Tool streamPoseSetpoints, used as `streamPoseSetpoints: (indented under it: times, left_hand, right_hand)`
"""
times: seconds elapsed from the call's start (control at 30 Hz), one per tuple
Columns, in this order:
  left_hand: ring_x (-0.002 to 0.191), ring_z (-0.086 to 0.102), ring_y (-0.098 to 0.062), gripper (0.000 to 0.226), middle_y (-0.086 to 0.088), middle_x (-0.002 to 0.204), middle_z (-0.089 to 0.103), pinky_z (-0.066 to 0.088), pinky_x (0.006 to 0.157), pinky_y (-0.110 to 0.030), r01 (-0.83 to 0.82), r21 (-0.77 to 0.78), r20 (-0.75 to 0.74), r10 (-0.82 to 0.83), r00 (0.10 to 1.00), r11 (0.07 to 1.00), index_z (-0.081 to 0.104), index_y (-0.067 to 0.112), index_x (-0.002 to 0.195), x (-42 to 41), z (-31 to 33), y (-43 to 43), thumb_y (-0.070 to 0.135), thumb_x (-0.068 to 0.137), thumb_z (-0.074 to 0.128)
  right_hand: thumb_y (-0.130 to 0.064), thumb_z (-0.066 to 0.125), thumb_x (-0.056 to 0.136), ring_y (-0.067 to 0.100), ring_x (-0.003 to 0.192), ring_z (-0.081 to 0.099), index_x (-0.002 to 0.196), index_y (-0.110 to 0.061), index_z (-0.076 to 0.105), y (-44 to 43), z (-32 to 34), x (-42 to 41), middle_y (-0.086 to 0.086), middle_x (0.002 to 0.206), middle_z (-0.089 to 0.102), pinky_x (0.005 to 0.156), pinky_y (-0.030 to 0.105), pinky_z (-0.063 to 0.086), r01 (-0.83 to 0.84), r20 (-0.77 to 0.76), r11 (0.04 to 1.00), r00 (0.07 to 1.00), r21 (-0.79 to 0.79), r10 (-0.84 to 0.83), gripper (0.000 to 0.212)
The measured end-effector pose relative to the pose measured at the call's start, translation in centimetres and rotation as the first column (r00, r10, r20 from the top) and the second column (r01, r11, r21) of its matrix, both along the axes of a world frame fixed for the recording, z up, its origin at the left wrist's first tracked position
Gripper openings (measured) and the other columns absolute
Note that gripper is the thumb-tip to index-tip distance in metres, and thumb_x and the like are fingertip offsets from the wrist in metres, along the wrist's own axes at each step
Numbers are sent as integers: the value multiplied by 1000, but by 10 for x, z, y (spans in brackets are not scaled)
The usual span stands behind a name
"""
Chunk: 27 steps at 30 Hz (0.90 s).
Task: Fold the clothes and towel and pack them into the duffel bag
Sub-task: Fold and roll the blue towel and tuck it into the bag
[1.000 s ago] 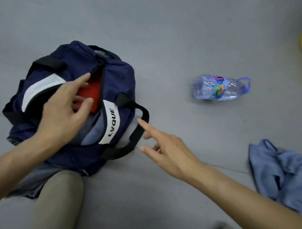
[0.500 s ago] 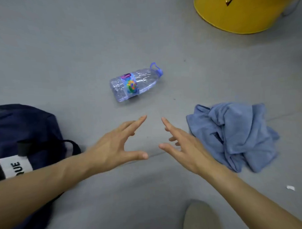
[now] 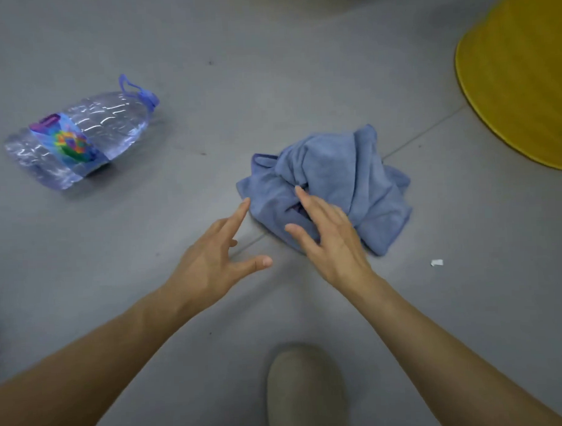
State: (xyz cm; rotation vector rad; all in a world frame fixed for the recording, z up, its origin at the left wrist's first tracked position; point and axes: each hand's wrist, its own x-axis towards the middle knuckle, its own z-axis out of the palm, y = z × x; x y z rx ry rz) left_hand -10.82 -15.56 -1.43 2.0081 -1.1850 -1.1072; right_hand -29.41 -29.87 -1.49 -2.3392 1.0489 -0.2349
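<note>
A large yellow round-edged object (image 3: pixel 523 77) is cut off by the right and top edges, so what it is cannot be told. At the bottom edge, a beige cloth-covered knee (image 3: pixel 305 387) shows only in part. Part of the crumpled blue terry towel (image 3: pixel 351 178) is hidden under the right hand (image 3: pixel 330 235), and its folds hide its true shape.

There is one towel, one bottle, one paper scrap and two hands. The towel lies in a heap on the floor, right of centre. The right hand is over the towel's near left part, fingers straight and spread, grasping nothing — whether it presses the cloth cannot be told. The left hand (image 3: pixel 217 259) is also released, fingers splayed, its forefinger tip just beside the towel's left edge. A clear plastic water bottle with a rainbow-coloured label and blue carry loop (image 3: pixel 79 133) lies on its side, well apart to the left. A small white paper scrap (image 3: pixel 437 262) lies near the towel, to its right.

A smooth grey floor (image 3: pixel 268 70) carries everything — a thin seam line (image 3: pixel 430 132) crosses it and passes under the towel.
</note>
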Motion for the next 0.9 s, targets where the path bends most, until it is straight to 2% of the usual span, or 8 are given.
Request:
streamPoseSetpoints:
  times: [0.1, 0.17, 0.27, 0.4, 0.57, 0.7, 0.8, 0.9]
  left_hand:
    - [115, 54, -4, 95, 21, 144, 38, 47, 102, -35, 23, 4, 1, -23, 1000, 1000, -2, 75, 139, -7, -5, -2, 91, 62, 52]
    - [114, 55, -5, 93, 22, 141, 38, 47, 101, -35, 31, 14, 8, -31, 999, 999, -3, 76, 138, -8, -9, -1, 91, 63, 50]
    - [113, 56, -5, 95, 22, 138, 40, 49, 100, -36, 28, 31, 31, -29, 999, 999, 3, 69, 144, -4, -10, 2, 91, 63, 47]
    - [112, 55, -3, 91, 21, 139, 42, 49, 101, -38, 31, 46, 64, -34, 997, 998, 13, 59, 151, 7, -7, 11, 87, 73, 51]
    - [108, 57, -3, 88, 19, 143, 43, 52, 96, -34, 13, -34, 141, -8, 990, 999, 4, 62, 150, 29, 16, 22, 79, 76, 48]
    - [107, 59, -3, 87, 22, 141, 45, 52, 93, -27, 22, -87, 224, -2, 975, 996, 0, 65, 148, 57, 44, 50, 67, 82, 56]
    - [104, 60, 1, 82, 25, 132, 51, 47, 87, -14, 11, -103, 293, 20, 956, 995, 14, 61, 150, 81, 64, 88, 65, 84, 62]
    - [98, 61, -1, 69, 25, 119, 60, 48, 80, -11, -24, -153, 354, 77, 932, 988, 37, 51, 145, 101, 81, 133, 68, 83, 61]
  right_hand:
    - [-52, 55, 97, 26, 114, 50, 148, -29, 47, -33, -9, -7, 1, 129, 57, 100, 39, 44, 150, 53, 939, 989, -311, -140, 56]
    - [-49, 60, 94, 26, 112, 50, 149, -29, 44, -50, -13, -6, 3, 128, 54, 97, 39, 45, 208, 6, 920, 976, -331, -218, 62]
    - [-38, 64, 94, 29, 106, 49, 149, -23, 42, -63, -23, -5, 6, 123, 51, 91, 43, 48, 114, -203, 913, 957, -391, -206, 61]
    - [-21, 58, 98, 31, 88, 54, 112, -15, 71, -79, -18, -2, 9, 98, 59, 78, 48, 50, 129, -82, 898, 980, -421, -179, 20]
    - [-14, 57, 97, 17, 94, 58, 108, -15, 74, -64, 23, 27, 3, 101, 66, 86, 22, 43, 205, 258, 945, 956, -253, -139, 20]
    - [-7, 59, 92, 11, 97, 62, 102, -14, 73, -12, 58, 80, 2, 101, 69, 91, 23, 46, 58, 485, 998, 873, -9, -46, 18]
    - [-4, 61, 92, 1, 94, 63, 97, -22, 69, 43, 77, 123, -12, 95, 67, 87, 15, 45, -103, 547, 963, 835, 250, -53, 20]
    - [-7, 62, 89, 2, 83, 64, 87, -25, 69, 92, 82, 163, -11, 85, 70, 81, 18, 47, -229, 551, 851, 830, 474, -84, 20]
